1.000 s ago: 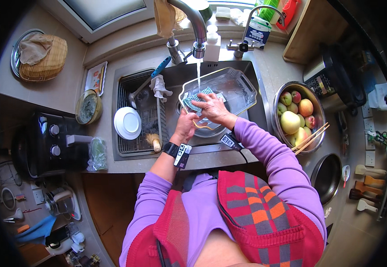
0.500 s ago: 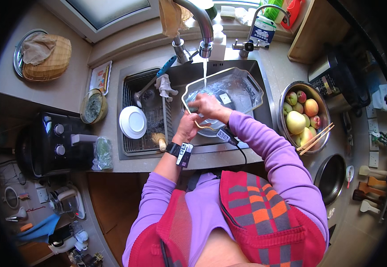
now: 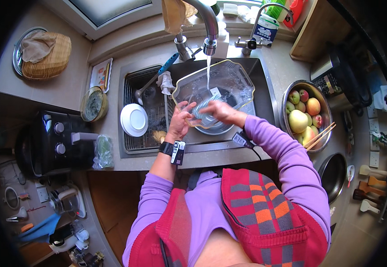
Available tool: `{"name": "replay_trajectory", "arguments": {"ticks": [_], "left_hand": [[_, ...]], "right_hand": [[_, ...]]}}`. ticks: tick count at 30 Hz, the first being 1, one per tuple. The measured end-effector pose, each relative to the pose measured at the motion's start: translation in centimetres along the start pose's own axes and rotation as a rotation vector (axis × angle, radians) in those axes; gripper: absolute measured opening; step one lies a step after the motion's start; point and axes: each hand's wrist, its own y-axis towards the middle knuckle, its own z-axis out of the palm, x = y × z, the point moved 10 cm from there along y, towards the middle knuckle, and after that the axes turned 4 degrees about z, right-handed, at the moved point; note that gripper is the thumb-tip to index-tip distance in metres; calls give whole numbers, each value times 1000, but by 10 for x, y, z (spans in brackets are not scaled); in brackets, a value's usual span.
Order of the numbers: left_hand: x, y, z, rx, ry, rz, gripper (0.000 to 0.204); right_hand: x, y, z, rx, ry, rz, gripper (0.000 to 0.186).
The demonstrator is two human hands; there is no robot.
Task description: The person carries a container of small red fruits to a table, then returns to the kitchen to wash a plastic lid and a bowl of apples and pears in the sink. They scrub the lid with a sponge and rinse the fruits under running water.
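My left hand (image 3: 179, 118) grips the left edge of a clear rectangular container (image 3: 236, 75) with a yellowish rim, tilted over the sink. My right hand (image 3: 222, 112) presses a pale blue-green cloth or sponge (image 3: 203, 107) against the container's inner surface, with fingers curled round it. Water runs from the tall faucet (image 3: 210, 43) into the container. Beneath it sits a round metal vessel (image 3: 215, 129), partly hidden. Just left, a drain rack (image 3: 131, 91) holds a white dish (image 3: 134, 119), a blue-handled utensil (image 3: 170, 62) and a straw-coloured brush (image 3: 158, 136).
A steel bowl of fruit with chopsticks (image 3: 287, 115) stands right of the sink, near a dark pan (image 3: 332, 176) and a black appliance (image 3: 342, 80). On the left are a glass bowl (image 3: 93, 104), a bagged green item (image 3: 104, 151), a black oven-like appliance (image 3: 55, 144) and a wicker cover (image 3: 46, 58).
My left hand and the container have shifted left and upward. My right hand has moved slightly right and down with the cloth or sponge, relative to a second ago.
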Motion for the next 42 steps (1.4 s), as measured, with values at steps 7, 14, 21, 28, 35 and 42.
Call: {"name": "replay_trajectory", "arguments": {"ticks": [7, 14, 21, 28, 35, 42], "left_hand": [[9, -3, 2, -15, 55, -14, 51], [7, 4, -5, -80, 63, 63, 33], [9, 5, -4, -86, 34, 41, 25], [-9, 3, 4, -137, 163, 200, 36], [-17, -10, 6, -129, 237, 184, 40], [-16, -8, 2, -196, 320, 247, 42]], "right_hand": [[23, 12, -1, -140, 167, -181, 35], [-4, 6, -14, -294, 87, 63, 28], [-22, -3, -21, -333, -133, 230, 36], [-12, -3, 26, 171, 138, 280, 31], [-73, -23, -27, 92, -580, 512, 23], [-8, -8, 35, 227, -130, 232, 24]]}}
